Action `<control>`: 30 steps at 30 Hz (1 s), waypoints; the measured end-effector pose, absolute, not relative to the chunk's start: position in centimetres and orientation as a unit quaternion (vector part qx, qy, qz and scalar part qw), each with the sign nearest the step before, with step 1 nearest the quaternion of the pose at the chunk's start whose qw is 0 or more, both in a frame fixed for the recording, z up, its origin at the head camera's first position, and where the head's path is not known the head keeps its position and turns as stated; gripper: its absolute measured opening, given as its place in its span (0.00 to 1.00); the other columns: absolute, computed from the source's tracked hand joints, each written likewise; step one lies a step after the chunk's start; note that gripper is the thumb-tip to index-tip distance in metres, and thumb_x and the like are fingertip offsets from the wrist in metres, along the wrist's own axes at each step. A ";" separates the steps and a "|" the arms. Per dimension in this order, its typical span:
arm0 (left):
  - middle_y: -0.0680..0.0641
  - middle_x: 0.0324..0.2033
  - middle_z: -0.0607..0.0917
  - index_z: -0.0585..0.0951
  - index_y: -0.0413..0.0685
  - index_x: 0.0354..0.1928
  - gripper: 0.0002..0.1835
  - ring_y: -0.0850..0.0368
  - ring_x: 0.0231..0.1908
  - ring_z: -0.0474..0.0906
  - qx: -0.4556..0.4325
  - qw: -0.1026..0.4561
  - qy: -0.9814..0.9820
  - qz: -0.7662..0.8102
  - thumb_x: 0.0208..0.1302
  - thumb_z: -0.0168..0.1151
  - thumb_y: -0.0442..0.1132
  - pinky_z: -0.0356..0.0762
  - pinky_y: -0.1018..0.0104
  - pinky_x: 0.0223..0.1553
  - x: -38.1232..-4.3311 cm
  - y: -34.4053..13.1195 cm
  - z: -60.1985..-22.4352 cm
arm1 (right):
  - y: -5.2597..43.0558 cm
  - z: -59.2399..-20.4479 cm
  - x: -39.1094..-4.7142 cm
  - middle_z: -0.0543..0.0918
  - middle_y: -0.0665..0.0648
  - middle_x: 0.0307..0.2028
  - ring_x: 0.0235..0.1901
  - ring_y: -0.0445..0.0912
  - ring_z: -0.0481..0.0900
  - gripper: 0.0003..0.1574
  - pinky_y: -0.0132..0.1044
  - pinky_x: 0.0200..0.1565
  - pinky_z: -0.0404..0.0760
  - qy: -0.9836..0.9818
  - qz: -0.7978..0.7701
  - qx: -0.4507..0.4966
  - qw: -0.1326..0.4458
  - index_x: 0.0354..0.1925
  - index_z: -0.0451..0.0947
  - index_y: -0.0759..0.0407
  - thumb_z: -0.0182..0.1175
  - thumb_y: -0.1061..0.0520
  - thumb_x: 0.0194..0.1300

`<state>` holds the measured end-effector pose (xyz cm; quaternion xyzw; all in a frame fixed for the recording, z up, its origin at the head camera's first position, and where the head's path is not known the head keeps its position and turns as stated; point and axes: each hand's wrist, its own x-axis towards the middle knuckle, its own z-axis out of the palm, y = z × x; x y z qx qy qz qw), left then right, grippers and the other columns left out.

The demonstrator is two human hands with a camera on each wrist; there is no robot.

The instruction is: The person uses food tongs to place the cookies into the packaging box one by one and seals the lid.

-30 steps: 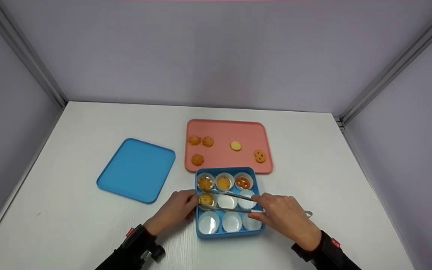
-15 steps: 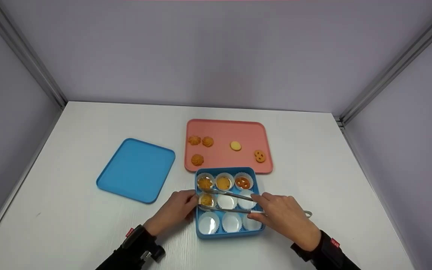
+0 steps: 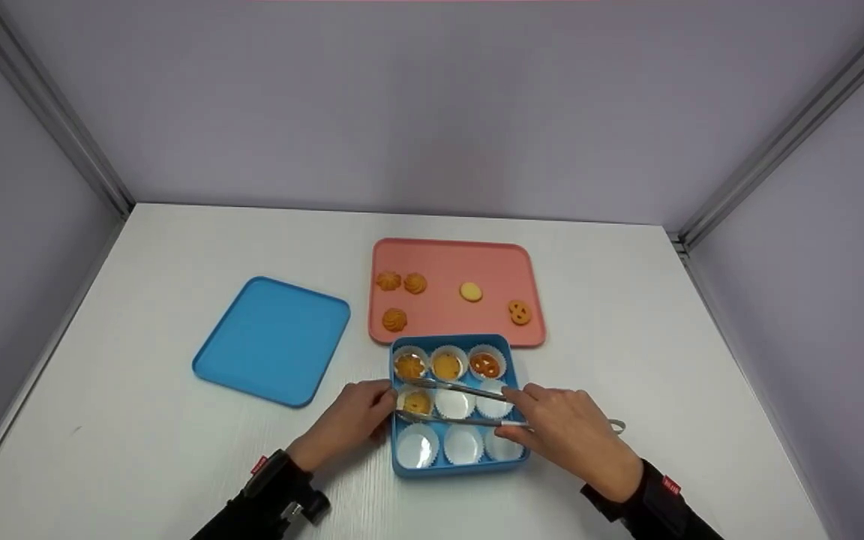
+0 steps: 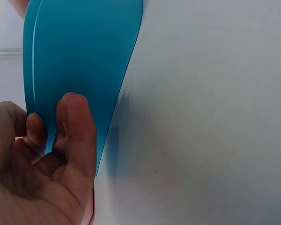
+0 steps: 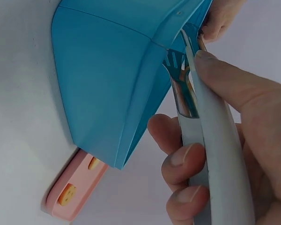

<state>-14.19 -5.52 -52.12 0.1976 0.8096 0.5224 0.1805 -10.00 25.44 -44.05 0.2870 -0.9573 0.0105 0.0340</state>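
Observation:
The blue box [image 3: 462, 471] holds rows of white paper cups [image 3: 417, 447]. My left hand [image 3: 353, 414] grips the box's left wall, thumb at the rim [image 4: 30, 65] and fingers against the outside. In my right hand [image 3: 571, 431] are tongs with pale handles [image 5: 220, 154] and slotted metal ends. The tongs' arms [image 3: 462, 421] reach left across the middle row, spread apart. Between their ends a round cookie [image 3: 418, 403] lies in the left cup of that row. Cookies also fill the three back cups, among them a glossy brown one [image 3: 485, 365].
Behind the box lies a pink tray [image 3: 454, 259] with several cookies: swirled ones [image 3: 394, 320] at left, a pale oval one [image 3: 470, 292] and a holed one [image 3: 519, 312] at right. A flat blue lid-like tray [image 3: 274, 341] rests to the left on the white table.
The round cookie has shifted slightly right and toward me within its cup, between the tongs' ends. Both hands and the box have stayed nearly still.

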 end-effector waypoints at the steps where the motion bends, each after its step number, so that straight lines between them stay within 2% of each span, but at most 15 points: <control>1: 0.49 0.18 0.78 0.76 0.41 0.29 0.13 0.55 0.17 0.77 0.198 0.180 0.809 0.523 0.73 0.46 0.34 0.75 0.64 0.19 -14.2 -5.5 -52.1 | 25.4 -44.0 -10.0 0.82 0.49 0.28 0.20 0.39 0.77 0.34 0.30 0.23 0.76 -0.957 0.010 0.288 0.034 0.52 0.81 0.53 0.63 0.32 0.57; 8: 0.49 0.17 0.78 0.75 0.46 0.28 0.14 0.57 0.18 0.77 0.198 0.176 0.815 0.515 0.74 0.46 0.38 0.74 0.66 0.19 -14.2 -5.6 -52.1 | 25.6 -43.5 -10.0 0.83 0.49 0.29 0.22 0.39 0.77 0.32 0.30 0.25 0.76 -0.959 0.014 0.283 0.020 0.52 0.81 0.52 0.65 0.35 0.57; 12: 0.49 0.18 0.78 0.76 0.44 0.29 0.14 0.57 0.18 0.76 0.199 0.176 0.816 0.514 0.74 0.46 0.38 0.75 0.66 0.20 -14.1 -5.6 -51.9 | 26.4 -43.3 -9.9 0.82 0.46 0.28 0.21 0.35 0.74 0.30 0.28 0.23 0.73 -0.961 0.044 0.273 0.021 0.50 0.81 0.51 0.63 0.34 0.58; 17: 0.48 0.19 0.79 0.77 0.41 0.30 0.15 0.55 0.19 0.77 0.194 0.180 0.816 0.514 0.74 0.46 0.38 0.76 0.65 0.20 -14.1 -5.7 -51.6 | 27.5 -43.5 -10.3 0.80 0.42 0.27 0.19 0.32 0.68 0.30 0.27 0.21 0.69 -0.957 0.110 0.263 0.053 0.51 0.81 0.49 0.61 0.32 0.60; 24: 0.49 0.18 0.78 0.75 0.46 0.28 0.14 0.56 0.18 0.77 0.193 0.183 0.816 0.514 0.74 0.46 0.38 0.75 0.65 0.20 -14.2 -5.7 -51.7 | 28.0 -44.5 -12.3 0.86 0.52 0.41 0.30 0.36 0.79 0.31 0.34 0.30 0.80 -0.950 0.174 0.239 0.096 0.55 0.79 0.57 0.65 0.40 0.61; 27: 0.50 0.19 0.78 0.76 0.44 0.30 0.14 0.57 0.19 0.76 0.189 0.188 0.815 0.514 0.74 0.46 0.37 0.75 0.65 0.20 -14.2 -5.6 -51.8 | 28.0 -44.6 -13.4 0.85 0.52 0.38 0.26 0.37 0.76 0.28 0.33 0.27 0.79 -0.950 0.187 0.227 0.103 0.54 0.78 0.59 0.65 0.47 0.58; 30: 0.49 0.19 0.78 0.77 0.40 0.32 0.14 0.56 0.19 0.76 0.186 0.192 0.813 0.517 0.74 0.46 0.36 0.75 0.65 0.20 -14.2 -5.5 -51.8 | 28.1 -44.5 -14.6 0.82 0.51 0.29 0.21 0.39 0.71 0.25 0.32 0.22 0.73 -0.950 0.198 0.216 0.108 0.51 0.78 0.61 0.65 0.50 0.57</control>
